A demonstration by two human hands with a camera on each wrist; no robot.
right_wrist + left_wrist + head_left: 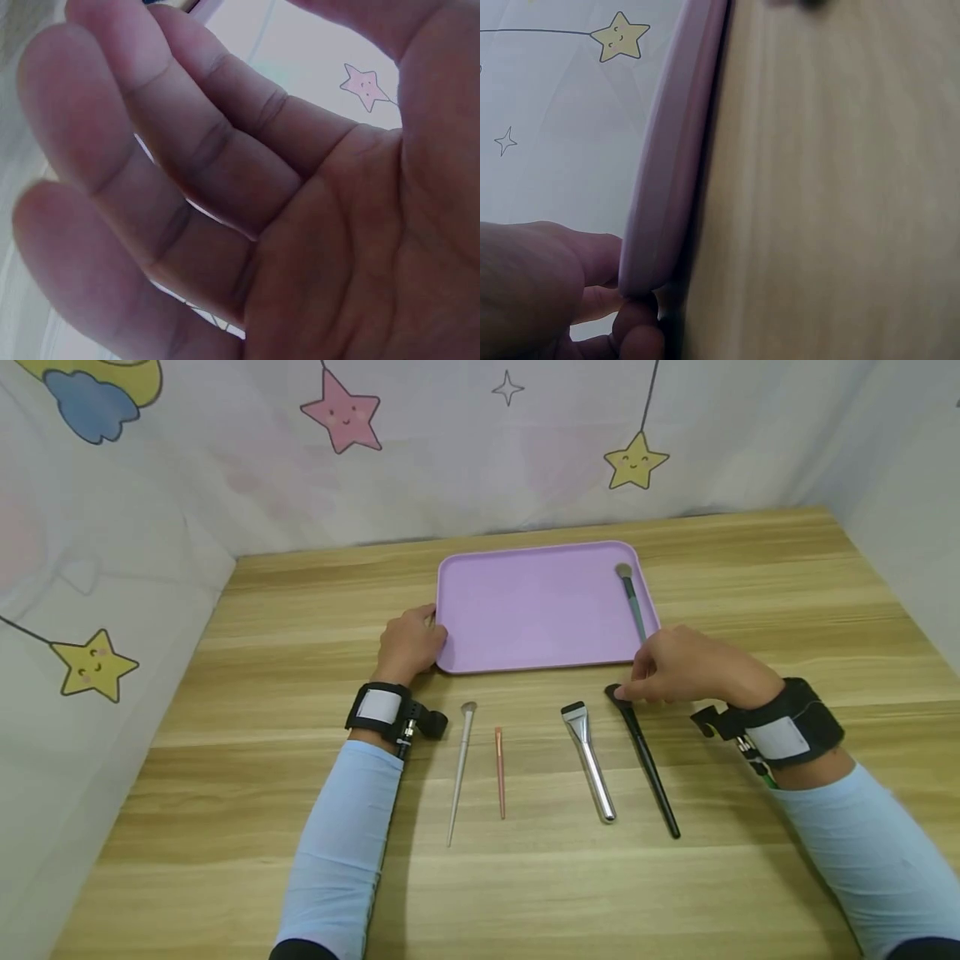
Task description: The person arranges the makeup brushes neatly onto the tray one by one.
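Purple tray (525,610) around 12 o'clock is gripped at its 9 by the left hand (407,646); off its 5, black brush (644,752) is overlapped by the right hand (688,665) (pinch can't be told, tbh).

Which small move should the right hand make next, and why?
Probably the right hand should lift the black brush onto the purple tray: it is right at that brush's head, the green brush already lies on the tray, and the left hand grips the tray's edge.
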